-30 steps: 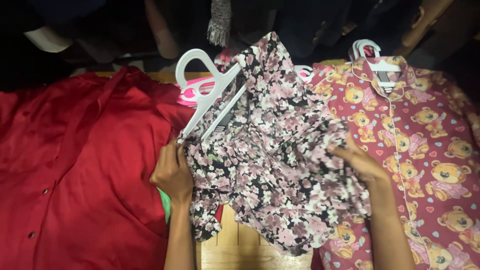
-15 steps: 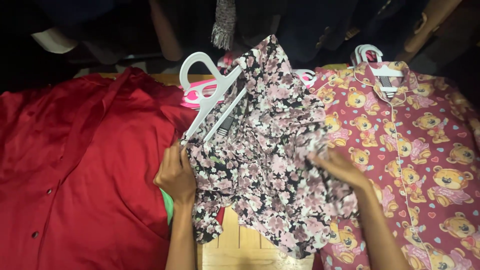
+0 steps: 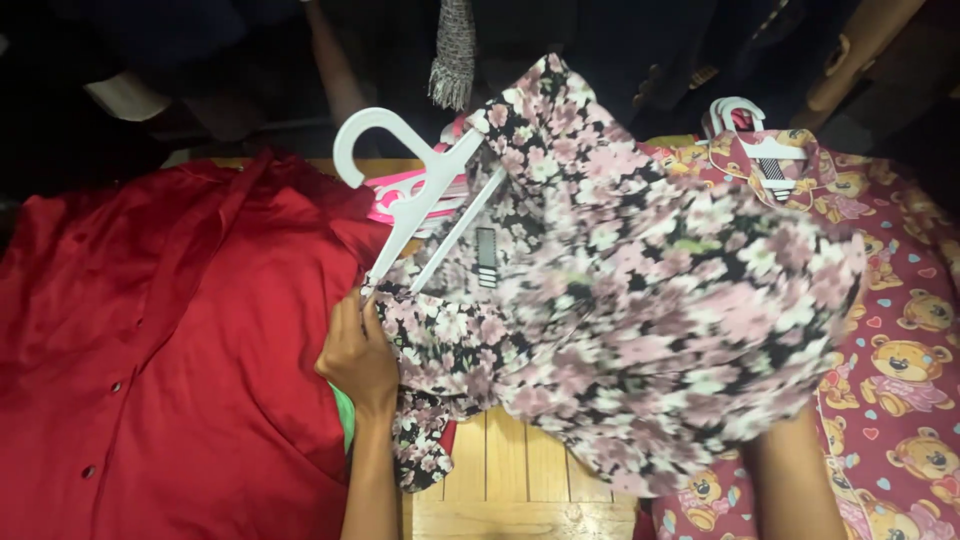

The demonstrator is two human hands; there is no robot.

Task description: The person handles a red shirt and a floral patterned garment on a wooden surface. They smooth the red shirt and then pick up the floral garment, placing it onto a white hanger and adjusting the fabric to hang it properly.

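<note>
both hands on floral top (image 3: 640, 300), now flung wider, left hand (image 3: 360, 350) pinching edge, right apparently hidden

Red button-front shirt (image 3: 150, 350) lies flat across the left side of the wooden slatted worktop (image 3: 510, 480), buttons running down its front. Maroon teddy-bear print garment (image 3: 900, 340) lies at right, a white hanger hook (image 3: 735, 115) at its collar. Pink hanger (image 3: 400, 195) sits between them near the back; dark garments (image 3: 600, 40) hang behind.
</note>
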